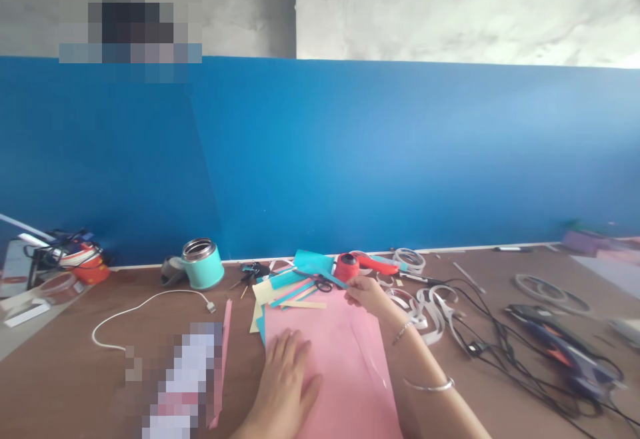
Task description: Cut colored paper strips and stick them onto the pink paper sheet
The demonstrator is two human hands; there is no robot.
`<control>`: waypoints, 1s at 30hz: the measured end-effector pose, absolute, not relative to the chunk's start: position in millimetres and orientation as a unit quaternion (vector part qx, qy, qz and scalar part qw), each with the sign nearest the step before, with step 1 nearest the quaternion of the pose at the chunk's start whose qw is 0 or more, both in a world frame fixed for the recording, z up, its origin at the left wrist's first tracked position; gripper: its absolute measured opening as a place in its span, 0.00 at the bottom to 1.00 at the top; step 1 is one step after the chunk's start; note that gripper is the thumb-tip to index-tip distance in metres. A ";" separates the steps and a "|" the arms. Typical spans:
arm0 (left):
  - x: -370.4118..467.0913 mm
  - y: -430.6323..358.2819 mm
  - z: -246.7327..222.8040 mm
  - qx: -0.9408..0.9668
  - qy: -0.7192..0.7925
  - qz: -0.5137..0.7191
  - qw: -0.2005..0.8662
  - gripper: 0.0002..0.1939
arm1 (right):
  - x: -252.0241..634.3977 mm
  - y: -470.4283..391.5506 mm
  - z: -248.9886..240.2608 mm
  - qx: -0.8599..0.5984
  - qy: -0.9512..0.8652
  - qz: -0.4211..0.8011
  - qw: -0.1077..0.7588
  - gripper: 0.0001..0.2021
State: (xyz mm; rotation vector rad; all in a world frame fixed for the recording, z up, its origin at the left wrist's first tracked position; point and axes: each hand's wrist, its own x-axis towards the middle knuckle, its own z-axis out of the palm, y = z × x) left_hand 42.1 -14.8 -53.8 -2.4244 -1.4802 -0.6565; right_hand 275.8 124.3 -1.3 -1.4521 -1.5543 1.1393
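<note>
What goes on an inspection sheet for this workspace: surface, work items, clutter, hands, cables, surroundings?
Surface: brown table, partly pixelated at left.
Work items: pink paper, with blue paper and scissors around its far edge.
Clutter: turquoise cup left of the paper; curled white strips to the right.
Hands: left hand flat on the pink paper; right hand has its fingers together at a blue strip, grip unclear.
Cables: white cable at left, plug loose; black cables tangled at right.
Surroundings: blue partition behind, pale wall above it.

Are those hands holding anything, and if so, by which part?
The right hand appears to pinch a blue strip by its end. The left hand grips nothing; it lies flat on the pink sheet.
</note>
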 end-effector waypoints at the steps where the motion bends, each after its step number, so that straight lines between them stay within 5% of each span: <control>1: 41.7 -14.3 -54.1 -0.826 -0.503 -0.226 0.114 0.22 | 274.7 122.3 -0.1 -0.562 -0.601 0.448 0.348 0.02; 19: 44.9 -14.5 -33.7 -0.814 -0.515 -0.269 0.002 0.22 | 268.6 113.3 9.8 -0.566 -0.657 0.403 0.293 0.06; 25: 42.9 -11.7 -34.6 -0.798 -0.527 -0.291 0.021 0.15 | 270.5 105.6 20.5 -0.544 -0.686 0.395 0.277 0.07; 30: 39.2 -3.0 -28.1 -0.765 -0.540 -0.346 -0.062 0.14 | 277.3 105.7 26.4 -0.542 -0.692 0.392 0.271 0.14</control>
